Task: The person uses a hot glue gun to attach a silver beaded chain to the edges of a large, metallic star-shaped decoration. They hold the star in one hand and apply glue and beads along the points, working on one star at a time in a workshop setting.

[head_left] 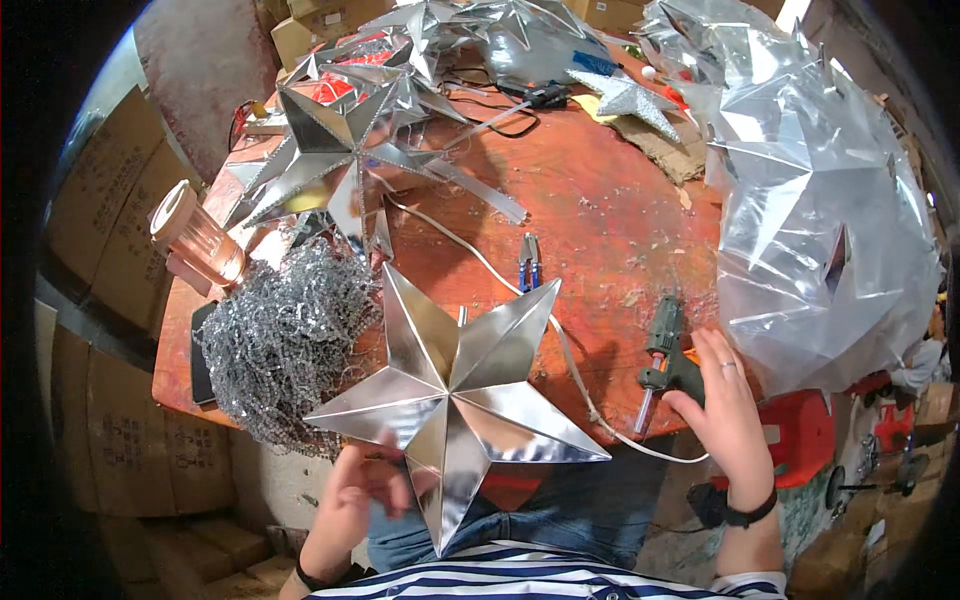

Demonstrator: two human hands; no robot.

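Silver foil star (455, 400), already folded, is being gripped low-centre by the left hand (352, 490) while the right hand (725, 410) is closing on the green glue gun (665, 355), tinsel (285, 340) lying unattached.

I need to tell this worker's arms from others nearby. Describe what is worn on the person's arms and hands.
Both forearms are bare. The left hand has a dark band at its wrist. The right hand has a ring on one finger and a black wristband. A navy and white striped top shows at the lower edge.
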